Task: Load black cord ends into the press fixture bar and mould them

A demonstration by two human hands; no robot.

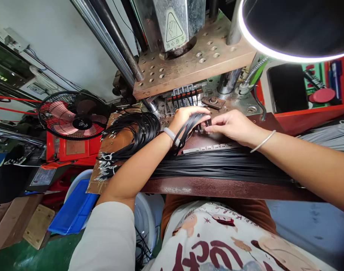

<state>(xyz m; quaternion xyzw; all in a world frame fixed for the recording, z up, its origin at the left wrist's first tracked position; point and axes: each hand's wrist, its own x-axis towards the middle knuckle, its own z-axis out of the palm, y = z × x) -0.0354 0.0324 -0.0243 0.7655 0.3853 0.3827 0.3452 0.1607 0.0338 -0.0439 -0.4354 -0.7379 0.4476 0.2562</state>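
Observation:
My left hand is closed around several flat black cables, which drape over its back and past the wrist. Close by on the right, my right hand pinches at the cable ends, fingertips almost meeting those of the left. Small dark end pieces show between the two hands; their exact kind is hard to make out. Just behind the hands, a metal fixture on the press bed has several black cables lying in its slots. In front of them lies a slotted metal strip along a thick bundle of straight black cables.
A press plate with a hand-warning sign overhangs the fixture. Coiled black cables with stripped ends lie on cardboard at left. A fan stands beyond. A ring lamp hangs upper right, above a red tray.

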